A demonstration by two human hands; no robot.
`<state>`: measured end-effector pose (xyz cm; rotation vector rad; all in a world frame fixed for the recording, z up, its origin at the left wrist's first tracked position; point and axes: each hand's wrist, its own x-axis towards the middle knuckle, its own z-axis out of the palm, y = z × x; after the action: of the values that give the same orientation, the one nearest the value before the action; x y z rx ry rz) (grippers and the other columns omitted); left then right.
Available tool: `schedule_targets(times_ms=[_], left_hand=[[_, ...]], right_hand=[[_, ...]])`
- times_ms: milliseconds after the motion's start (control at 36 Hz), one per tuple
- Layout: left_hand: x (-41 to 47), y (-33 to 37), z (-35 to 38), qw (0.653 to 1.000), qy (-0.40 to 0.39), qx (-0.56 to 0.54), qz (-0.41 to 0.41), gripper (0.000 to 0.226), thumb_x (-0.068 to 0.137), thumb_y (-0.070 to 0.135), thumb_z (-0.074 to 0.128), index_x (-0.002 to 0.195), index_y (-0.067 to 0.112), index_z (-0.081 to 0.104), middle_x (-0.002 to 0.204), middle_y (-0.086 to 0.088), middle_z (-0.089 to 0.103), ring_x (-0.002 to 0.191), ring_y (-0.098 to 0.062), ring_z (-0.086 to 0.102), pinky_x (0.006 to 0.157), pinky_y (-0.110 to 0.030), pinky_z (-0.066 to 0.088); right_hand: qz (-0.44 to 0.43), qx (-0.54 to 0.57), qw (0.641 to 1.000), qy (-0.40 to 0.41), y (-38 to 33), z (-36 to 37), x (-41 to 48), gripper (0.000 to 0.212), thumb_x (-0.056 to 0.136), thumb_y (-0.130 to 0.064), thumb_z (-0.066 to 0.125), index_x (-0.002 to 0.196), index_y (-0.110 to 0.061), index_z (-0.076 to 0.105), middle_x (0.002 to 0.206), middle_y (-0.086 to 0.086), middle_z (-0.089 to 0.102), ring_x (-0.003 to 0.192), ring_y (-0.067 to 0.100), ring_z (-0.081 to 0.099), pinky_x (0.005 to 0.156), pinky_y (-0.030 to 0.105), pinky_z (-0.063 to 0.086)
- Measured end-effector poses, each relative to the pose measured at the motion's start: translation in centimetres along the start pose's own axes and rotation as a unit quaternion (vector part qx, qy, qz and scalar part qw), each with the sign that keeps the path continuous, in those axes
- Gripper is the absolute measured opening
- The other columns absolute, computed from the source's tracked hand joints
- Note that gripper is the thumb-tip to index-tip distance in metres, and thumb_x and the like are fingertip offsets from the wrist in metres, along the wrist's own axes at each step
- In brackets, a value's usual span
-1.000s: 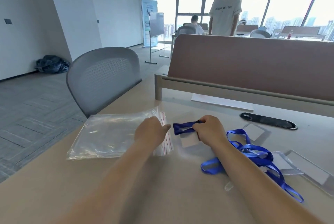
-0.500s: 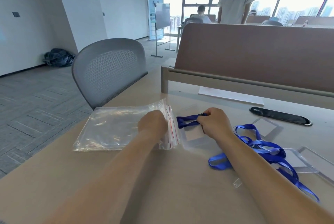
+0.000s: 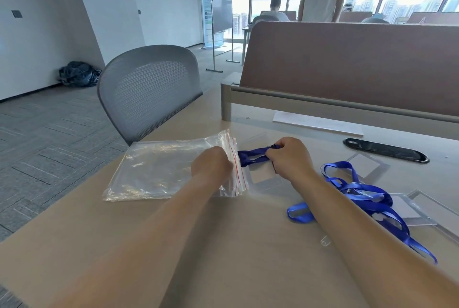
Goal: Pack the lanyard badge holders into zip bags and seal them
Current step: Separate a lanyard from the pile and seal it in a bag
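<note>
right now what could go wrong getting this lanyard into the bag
The left hand pinches the mouths of a whole stack of zip bags, so the folded lanyard in the right hand might slip between two bags. The right forearm passes over the tangled lanyards and could drag them.

Clear zip bags (image 3: 169, 171) stacked flat, blue-lanyard badge holder (image 3: 260, 174) at mouth

Bare forearms and two hands, set close together

Left hand (image 3: 211, 166): back up, fingers curled under, gripping the mouth edge of the zip bag (image 3: 161, 168). Right hand (image 3: 291, 158): knuckles up, fingers curled round the bunched blue lanyard (image 3: 250, 157). Both forearms are bare and converge from the lower edge; the hands are near each other, not touching.
</note>
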<state>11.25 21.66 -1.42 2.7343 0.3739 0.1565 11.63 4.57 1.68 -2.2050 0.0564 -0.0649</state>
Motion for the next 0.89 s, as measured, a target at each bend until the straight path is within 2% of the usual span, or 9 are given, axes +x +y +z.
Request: schedule_targets(times_ms=[83, 167, 306, 444, 583, 694, 750, 833, 889], left_hand=[[-0.1, 0.0, 0.2, 1.0, -0.001, -0.002, 0.008, 0.01, 0.086, 0.015, 0.05, 0.079, 0.012, 0.057, 0.068, 0.0, 0.055, 0.069, -0.022, 0.058, 0.063, -0.029, 0.044], [0.0, 0.3, 0.3, 1.0, -0.017, 0.006, 0.011, 0.011, 0.087, 0.008, 0.049, 0.087, 0.01, 0.06, 0.076, -0.002, 0.057, 0.076, -0.025, 0.058, 0.069, -0.031, 0.047], [0.0, 0.7, 0.3, 1.0, -0.011, 0.019, 0.017, 0.011, 0.087, 0.0, 0.049, 0.085, 0.011, 0.052, 0.081, -0.004, 0.056, 0.076, -0.025, 0.056, 0.067, -0.032, 0.045], [-0.2, 0.4, -0.4, 1.0, -0.006, -0.03, 0.001, 0.012, 0.084, -0.002, 0.052, 0.078, 0.007, 0.054, 0.065, -0.002, 0.051, 0.064, -0.021, 0.055, 0.061, -0.028, 0.041], [-1.4, -0.2, -1.9, 0.995, 0.038, -0.086, 0.019, 0.011, 0.084, 0.002, 0.054, 0.08, 0.004, 0.063, 0.076, -0.008, 0.061, 0.071, -0.023, 0.06, 0.049, -0.022, 0.034], [-3.4, -0.1, -4.1, 0.991, 0.058, -0.115, 0.044, 0.008, 0.083, 0.004, 0.061, 0.082, 0.01, 0.065, 0.081, -0.003, 0.065, 0.076, -0.021, 0.062, 0.064, -0.029, 0.049], [-4.8, -0.1, -5.0, 0.988, 0.052, -0.135, 0.058, 0.01, 0.084, 0.007, 0.063, 0.081, 0.016, 0.061, 0.081, 0.004, 0.062, 0.078, -0.017, 0.06, 0.068, -0.028, 0.047], [-7.3, 0.0, -5.8, 0.981, 0.016, -0.174, 0.08, 0.014, 0.083, 0.015, 0.07, 0.094, 0.02, 0.063, 0.089, 0.007, 0.062, 0.083, -0.014, 0.06, 0.074, -0.025, 0.045], [-9.0, 0.1, -5.9, 0.976, -0.012, -0.195, 0.091, 0.015, 0.081, 0.017, 0.072, 0.095, 0.017, 0.068, 0.09, 0.005, 0.065, 0.082, -0.015, 0.061, 0.073, -0.025, 0.046]], right_hand=[[-0.002, 0.004, 1.0, 0.005, 0.0, 0.0, 0.0, 0.008, 0.085, -0.016, 0.06, 0.086, -0.01, 0.066, 0.08, 0.013, 0.068, 0.065, 0.024, 0.058, 0.06, 0.032, 0.045], [-0.005, 0.001, 1.0, 0.009, 0.1, -0.2, 0.0, 0.005, 0.087, -0.016, 0.06, 0.085, -0.013, 0.064, 0.079, 0.009, 0.065, 0.067, 0.023, 0.058, 0.059, 0.03, 0.044], [-0.011, -0.005, 1.0, 0.013, 0.2, -0.5, -0.1, 0.006, 0.089, -0.017, 0.061, 0.083, -0.014, 0.062, 0.076, 0.006, 0.062, 0.066, 0.021, 0.056, 0.055, 0.027, 0.04], [-0.008, -0.001, 1.0, 0.015, 0.1, -1.1, -0.5, 0.006, 0.089, -0.018, 0.061, 0.086, -0.014, 0.064, 0.078, 0.006, 0.064, 0.068, 0.02, 0.057, 0.056, 0.027, 0.042], [-0.003, 0.014, 0.999, 0.029, -0.5, -2.4, -1.5, 0.015, 0.085, -0.017, 0.06, 0.083, -0.003, 0.066, 0.078, 0.016, 0.066, 0.065, 0.025, 0.056, 0.058, 0.032, 0.042], [-0.006, 0.017, 0.999, 0.043, -0.7, -4.1, -3.0, 0.023, 0.083, -0.018, 0.059, 0.089, 0.004, 0.065, 0.071, 0.015, 0.061, 0.063, 0.025, 0.054, 0.059, 0.033, 0.041], [-0.008, 0.015, 0.999, 0.051, -0.7, -5.1, -3.8, 0.024, 0.082, -0.019, 0.059, 0.089, 0.004, 0.065, 0.07, 0.016, 0.06, 0.063, 0.026, 0.053, 0.06, 0.035, 0.041], [-0.009, 0.019, 0.998, 0.065, -0.7, -6.5, -5.4, 0.023, 0.082, -0.02, 0.061, 0.088, 0.001, 0.066, 0.083, 0.026, 0.068, 0.07, 0.039, 0.062, 0.063, 0.039, 0.048], [-0.013, 0.012, 0.998, 0.065, -0.4, -7.4, -6.7, 0.022, 0.083, -0.021, 0.061, 0.086, 0.0, 0.065, 0.084, 0.024, 0.069, 0.07, 0.037, 0.063, 0.063, 0.038, 0.049]])
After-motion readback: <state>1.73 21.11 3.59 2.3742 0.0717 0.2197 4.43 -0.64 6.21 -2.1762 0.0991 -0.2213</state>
